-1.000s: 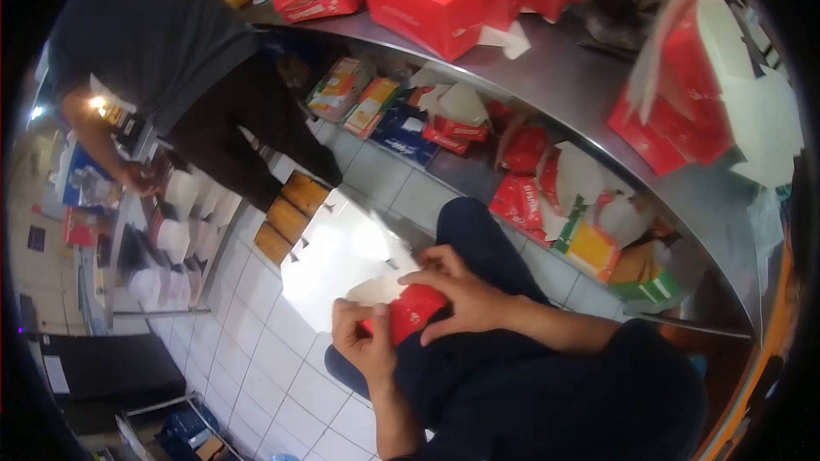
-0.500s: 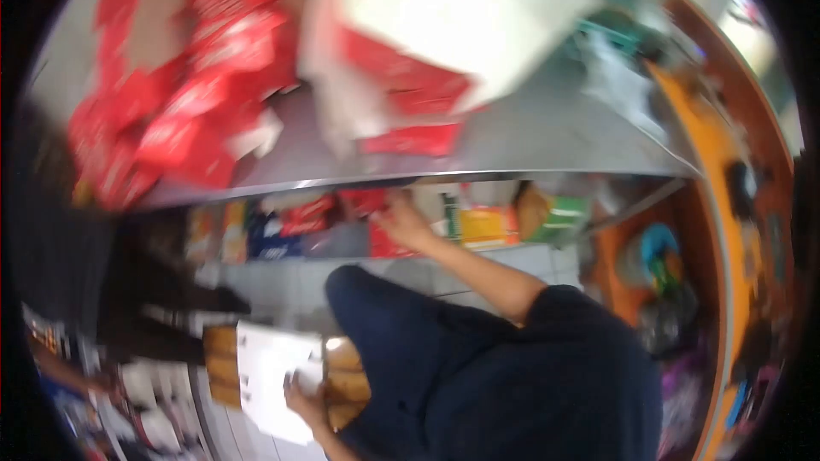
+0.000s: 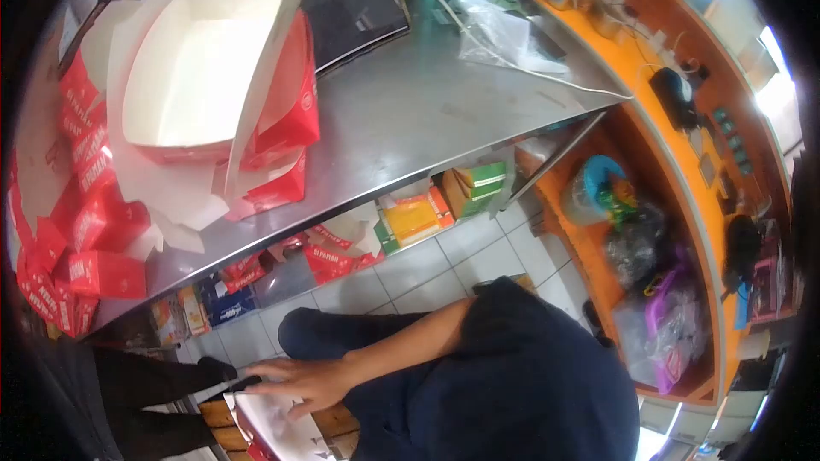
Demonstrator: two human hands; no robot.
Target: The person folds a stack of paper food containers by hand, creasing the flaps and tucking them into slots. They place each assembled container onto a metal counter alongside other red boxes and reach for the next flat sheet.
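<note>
My right hand [image 3: 307, 382] reaches across my lap at the lower left, fingers spread over the upper edge of a white and red carton piece [image 3: 272, 420]. Its palm faces down, and its fingertips touch or lie just above the carton. The carton is over a slatted wooden surface [image 3: 219, 414] beside my leg. My left hand does not show; the lower part of the carton is cut off by the frame edge.
A metal table [image 3: 401, 119] bears stacked red and white boxes [image 3: 205, 60], folded red cartons [image 3: 107, 230] and a dark tablet [image 3: 359, 13]. Below is a shelf with a yellow packet [image 3: 414, 218]. A person's dark-clothed legs [image 3: 154, 380] are at left. Orange shelving stands right.
My right hand has left the under-table shelf and come down to the carton. My left hand, earlier on the white sheet, has gone from view. The camera view has turned.
</note>
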